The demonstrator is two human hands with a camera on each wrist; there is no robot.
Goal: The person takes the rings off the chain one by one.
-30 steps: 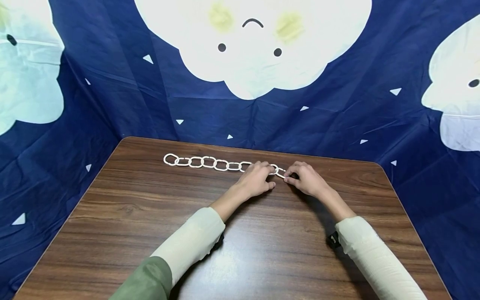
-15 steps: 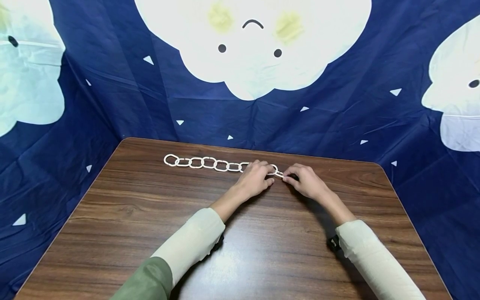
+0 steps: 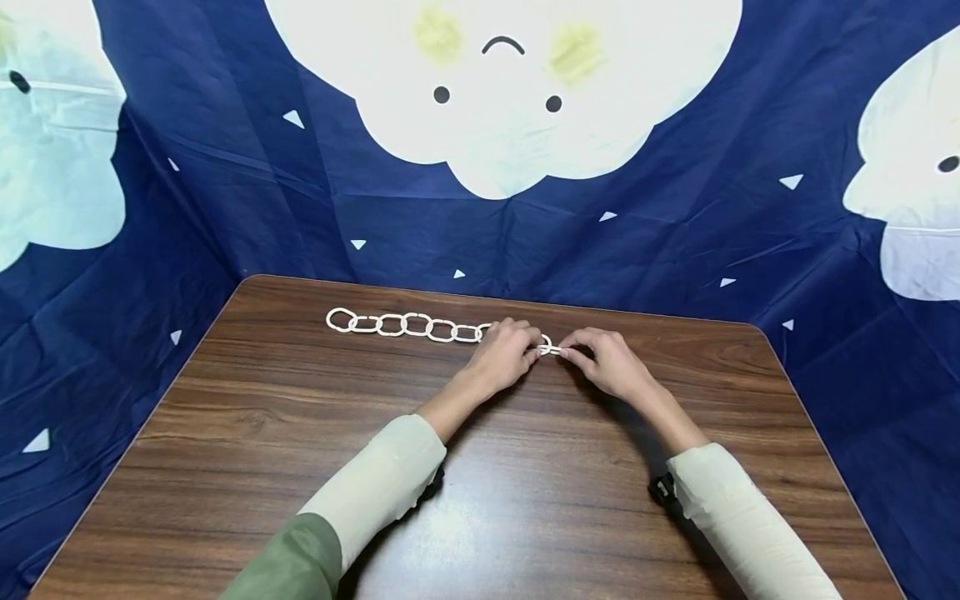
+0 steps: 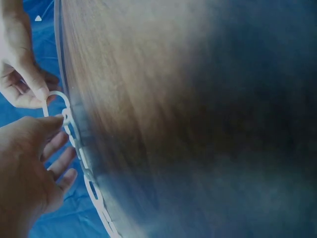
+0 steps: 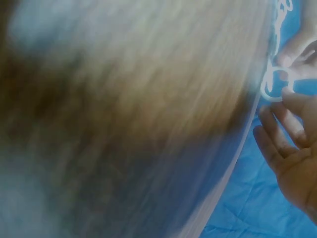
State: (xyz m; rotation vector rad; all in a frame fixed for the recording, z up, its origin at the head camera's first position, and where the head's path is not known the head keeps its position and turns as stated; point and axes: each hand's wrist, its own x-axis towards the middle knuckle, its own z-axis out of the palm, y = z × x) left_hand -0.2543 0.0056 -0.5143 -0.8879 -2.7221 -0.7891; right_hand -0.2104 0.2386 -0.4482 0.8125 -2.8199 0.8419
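Note:
A chain of white plastic links (image 3: 405, 325) lies stretched along the far side of the table. My right hand (image 3: 609, 362) pinches the end link (image 3: 555, 351) between thumb and forefinger. Close to its left, my left hand (image 3: 504, 352) pinches the chain by thumb and forefinger and covers several links. In the left wrist view the end link (image 4: 45, 106) stands up between both hands, with the other links trailing away below. The right wrist view has this rounded link (image 5: 271, 99) at the thumb of my right hand (image 5: 292, 144), whose other fingers spread away from it.
The brown wood-grain table (image 3: 255, 467) has a rounded far edge just behind the chain. A dark blue cloth (image 3: 420, 217) with white clouds hangs around its back and sides.
My right hand has moved slightly left with the end link, which now appears edge-on. The left thumb has closed in toward the forefinger at the chain. The left part of the chain stays put.

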